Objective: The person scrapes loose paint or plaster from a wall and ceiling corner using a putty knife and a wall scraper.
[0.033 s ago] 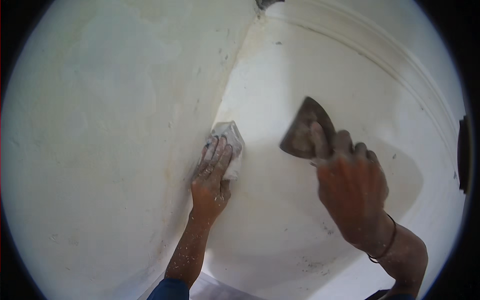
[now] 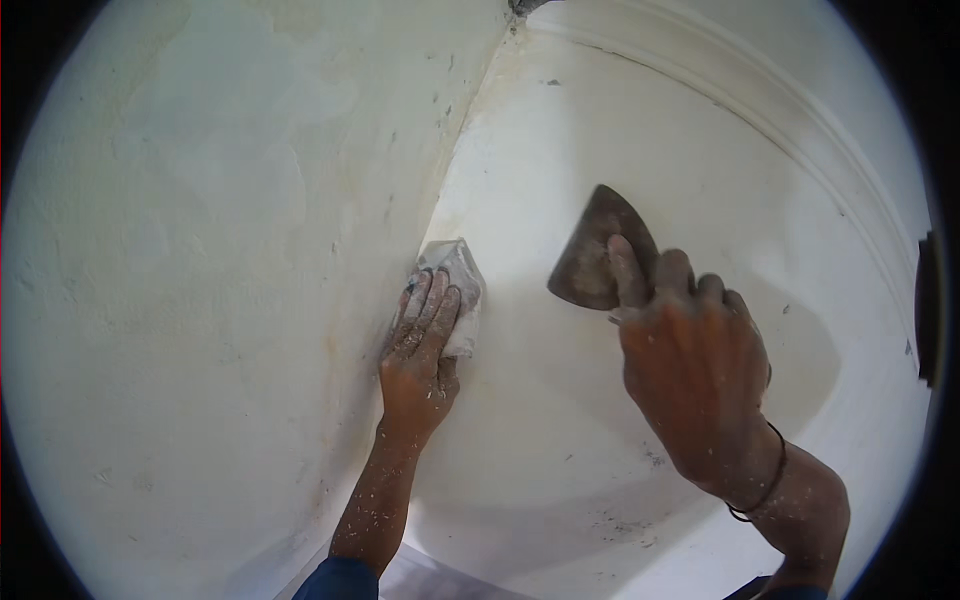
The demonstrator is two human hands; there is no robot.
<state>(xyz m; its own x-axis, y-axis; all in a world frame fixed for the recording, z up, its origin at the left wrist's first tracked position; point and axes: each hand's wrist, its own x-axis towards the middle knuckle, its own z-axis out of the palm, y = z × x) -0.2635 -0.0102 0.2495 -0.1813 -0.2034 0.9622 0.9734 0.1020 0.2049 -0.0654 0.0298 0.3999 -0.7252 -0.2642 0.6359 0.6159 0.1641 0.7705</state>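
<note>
Dust-covered, my left hand (image 2: 422, 335) lies with its fingers stretched side by side over a folded whitish-grey sheet (image 2: 466, 295), holding it against the white surface by the corner seam. Whether the sheet is paper, cloth or plastic I cannot tell. To the right, my right hand (image 2: 697, 375) grips a putty knife (image 2: 592, 262) with a dark, stained triangular blade. Its index finger reaches along the blade, and the other fingers curl round the handle, which is mostly hidden. The blade's wide edge points up and left, apart from the sheet.
A pale, patchy wall (image 2: 200, 300) fills the left side and meets the white surface (image 2: 520, 420) at a seam. A moulded ledge (image 2: 740, 75) curves across the upper right. Dark specks (image 2: 625, 525) mark the lower part. A dark object (image 2: 928, 310) stands at the right rim.
My right hand and the putty knife have shifted slightly left and up. My left hand and the sheet are almost where they were.
</note>
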